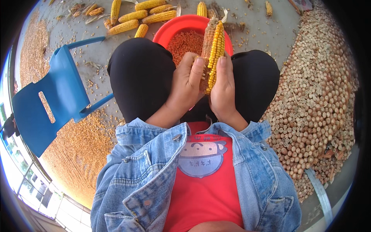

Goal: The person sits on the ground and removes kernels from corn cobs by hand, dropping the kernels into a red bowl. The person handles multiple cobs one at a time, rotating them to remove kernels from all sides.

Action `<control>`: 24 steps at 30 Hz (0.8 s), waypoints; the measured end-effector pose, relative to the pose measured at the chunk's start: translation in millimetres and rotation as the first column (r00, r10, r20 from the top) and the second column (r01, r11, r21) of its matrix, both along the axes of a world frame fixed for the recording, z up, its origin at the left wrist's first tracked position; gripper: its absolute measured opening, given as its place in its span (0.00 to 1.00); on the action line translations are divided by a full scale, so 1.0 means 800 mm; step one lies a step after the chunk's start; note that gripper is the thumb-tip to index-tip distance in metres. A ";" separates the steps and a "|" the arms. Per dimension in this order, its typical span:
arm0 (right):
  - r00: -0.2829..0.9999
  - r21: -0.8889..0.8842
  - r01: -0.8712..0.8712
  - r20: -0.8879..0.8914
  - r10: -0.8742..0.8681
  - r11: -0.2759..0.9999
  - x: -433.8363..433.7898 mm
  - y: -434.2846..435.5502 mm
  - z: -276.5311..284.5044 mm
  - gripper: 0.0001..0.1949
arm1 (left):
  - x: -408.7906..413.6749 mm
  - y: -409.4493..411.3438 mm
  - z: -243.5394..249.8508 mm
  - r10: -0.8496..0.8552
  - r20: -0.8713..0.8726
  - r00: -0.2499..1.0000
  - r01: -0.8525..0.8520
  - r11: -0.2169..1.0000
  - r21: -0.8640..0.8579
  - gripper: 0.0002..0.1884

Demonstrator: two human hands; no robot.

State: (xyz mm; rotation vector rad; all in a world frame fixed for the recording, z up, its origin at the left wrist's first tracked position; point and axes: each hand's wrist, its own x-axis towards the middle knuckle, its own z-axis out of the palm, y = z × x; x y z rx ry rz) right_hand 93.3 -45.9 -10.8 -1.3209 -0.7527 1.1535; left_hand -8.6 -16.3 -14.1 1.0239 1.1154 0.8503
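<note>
My left hand (188,72) is closed around a bare brown corn cob (208,40), its thumb lying along the near end. Pressed lengthwise against that cob is an ear of corn (218,49) with rows of yellow kernels, gripped by my right hand (224,84). Where the two meet, the seam is hard to make out. Both are tilted upright between my knees, and their far ends overlap a red plastic basin (162,30). Reddish-looking loose kernels (185,43) lie inside the basin; my hands and the corn hide part of it.
Several unshelled ears of corn (134,16) lie on the grey floor (249,37) beyond the basin. A blue plastic chair (55,95) stands at left, near spread loose kernels (78,153). A large heap of bare cobs (313,101) fills the right side, beside a metal bar (320,194).
</note>
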 end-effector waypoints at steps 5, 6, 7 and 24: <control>0.998 -0.007 -0.043 -0.035 0.043 0.999 -0.007 -0.004 0.009 0.22 | 0.009 0.007 0.000 0.045 -0.131 0.990 -0.010 0.966 0.258 0.20; 0.999 -0.003 -0.047 -0.021 0.047 0.999 -0.006 -0.005 0.008 0.22 | 0.009 0.007 -0.003 0.036 -0.139 0.990 0.003 0.963 0.269 0.20; 0.998 -0.009 -0.052 -0.039 0.052 0.999 -0.005 -0.005 0.006 0.22 | 0.008 0.007 -0.005 0.027 -0.148 0.989 0.015 0.960 0.279 0.21; 0.947 -0.091 -0.017 -0.321 -0.013 0.996 -0.002 -0.002 0.013 0.23 | 0.001 0.002 0.006 -0.023 0.096 0.995 0.024 1.000 -0.013 0.16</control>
